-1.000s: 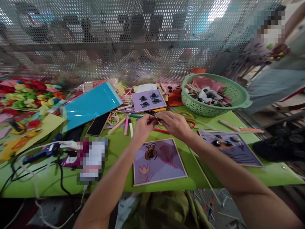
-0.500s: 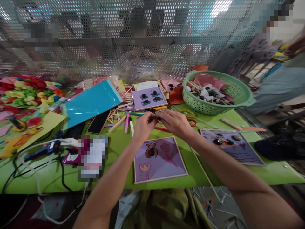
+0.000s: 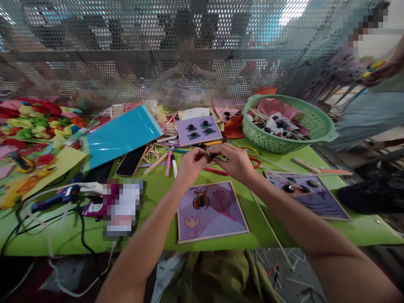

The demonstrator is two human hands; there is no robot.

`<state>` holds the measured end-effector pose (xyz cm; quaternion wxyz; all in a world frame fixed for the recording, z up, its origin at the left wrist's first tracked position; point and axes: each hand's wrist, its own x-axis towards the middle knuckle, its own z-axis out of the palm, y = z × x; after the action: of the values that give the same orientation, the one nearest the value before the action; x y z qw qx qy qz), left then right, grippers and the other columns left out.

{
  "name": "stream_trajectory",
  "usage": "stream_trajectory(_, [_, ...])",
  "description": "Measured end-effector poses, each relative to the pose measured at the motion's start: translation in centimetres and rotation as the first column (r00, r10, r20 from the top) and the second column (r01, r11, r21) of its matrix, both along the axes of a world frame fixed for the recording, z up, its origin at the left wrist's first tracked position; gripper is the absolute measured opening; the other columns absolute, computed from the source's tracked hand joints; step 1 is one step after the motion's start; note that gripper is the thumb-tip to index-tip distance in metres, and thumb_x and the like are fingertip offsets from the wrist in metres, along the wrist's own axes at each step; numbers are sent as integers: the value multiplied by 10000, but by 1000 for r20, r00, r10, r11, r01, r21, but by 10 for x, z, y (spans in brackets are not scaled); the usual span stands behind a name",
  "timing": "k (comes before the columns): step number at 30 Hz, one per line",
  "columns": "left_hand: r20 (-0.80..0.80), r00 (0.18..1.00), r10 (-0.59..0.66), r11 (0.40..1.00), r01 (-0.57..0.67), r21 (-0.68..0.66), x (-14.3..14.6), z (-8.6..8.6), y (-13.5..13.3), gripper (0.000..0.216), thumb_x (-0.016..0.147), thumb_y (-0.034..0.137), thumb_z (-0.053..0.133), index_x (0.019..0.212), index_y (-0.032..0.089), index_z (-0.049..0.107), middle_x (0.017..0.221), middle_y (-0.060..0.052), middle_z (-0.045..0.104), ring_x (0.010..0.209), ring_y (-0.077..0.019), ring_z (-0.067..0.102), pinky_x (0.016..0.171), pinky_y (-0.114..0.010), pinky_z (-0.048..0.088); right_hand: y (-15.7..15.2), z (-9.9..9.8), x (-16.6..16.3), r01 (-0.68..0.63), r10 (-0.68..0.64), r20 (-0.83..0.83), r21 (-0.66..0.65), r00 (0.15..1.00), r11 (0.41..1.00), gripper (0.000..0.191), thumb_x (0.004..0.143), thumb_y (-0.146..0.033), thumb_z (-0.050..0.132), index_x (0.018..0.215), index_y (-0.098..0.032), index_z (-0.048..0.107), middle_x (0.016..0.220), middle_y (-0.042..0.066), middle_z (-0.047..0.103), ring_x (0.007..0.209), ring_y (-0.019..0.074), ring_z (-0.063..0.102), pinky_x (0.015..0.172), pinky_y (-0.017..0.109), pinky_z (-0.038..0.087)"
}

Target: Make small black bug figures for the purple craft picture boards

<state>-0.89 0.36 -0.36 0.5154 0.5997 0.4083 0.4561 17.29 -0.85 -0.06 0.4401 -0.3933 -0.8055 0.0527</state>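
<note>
My left hand [image 3: 193, 165] and my right hand [image 3: 236, 161] meet above the green table, both closed in a pinch. Between their fingertips is a small dark piece [image 3: 212, 155], mostly hidden; its kind I cannot make out. Just below them lies a purple picture [image 3: 235, 201] edged with thin wooden sticks, showing a bug with a dark body and two flowers. Behind my hands rests another purple card [image 3: 181, 126] with several dark bug-like figures. Red-handled scissors [image 3: 255, 162] are partly covered by my right hand.
A green basket [image 3: 268, 141] of stones and paper stands at the back right. Another framed picture [image 3: 318, 200] lies to the right. A glue gun [image 3: 57, 198], cables, a dark phone [image 3: 131, 162] and a blue sheet [image 3: 121, 139] lie left. Perforated metal [image 3: 202, 75] rises behind.
My right hand's fingers have lifted and spread slightly, so more of the dark piece shows. My left hand stays nearly in place.
</note>
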Motion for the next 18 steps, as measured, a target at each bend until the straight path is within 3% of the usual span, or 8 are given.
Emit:
stream_trajectory(9, [127,992,11,996,0,-87,3,2,-1,87,710,215,675,726,176,599,681,36,600,666,-97,581,715,-240,506,4,-2,-1,-38,1,-209,-175,978,984,156,826,-241,732,972,-232,786,975,49,815,875,225,771,811,363,623])
stream_trajectory(18, [207,978,19,984,19,-179,3,5,0,99,715,209,676,741,173,587,683,33,610,634,-92,625,724,-257,546,9,-8,-2,-230,18,-488,-379,873,896,297,740,-370,821,976,-199,769,921,57,807,828,211,765,806,376,636])
